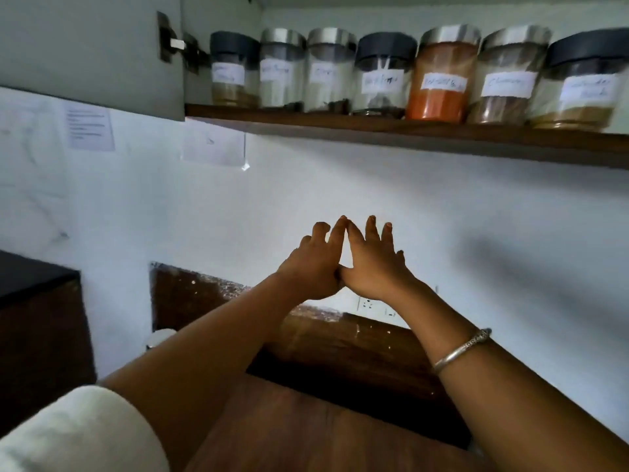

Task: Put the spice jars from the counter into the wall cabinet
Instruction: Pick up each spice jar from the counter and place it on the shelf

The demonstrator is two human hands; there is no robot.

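Several clear spice jars with white labels stand in a row on the wall cabinet's wooden shelf [391,129]. Among them are a dark-lidded jar [233,71] at the left end, a steel-lidded jar of orange powder [442,74] and a dark-lidded jar [582,83] at the right. My left hand [311,267] and my right hand [372,264] are raised side by side below the shelf, backs toward me, fingers spread, thumbs touching. Neither hand holds anything. A round pale lid [160,337] peeks out behind my left forearm, low on the counter.
The cabinet door [92,52] hangs open at the upper left with its hinge showing. Paper notes [90,127] are stuck on the white wall. A dark box [37,321] stands at the left. A brown speckled counter [340,349] lies below, with a wall socket [367,303].
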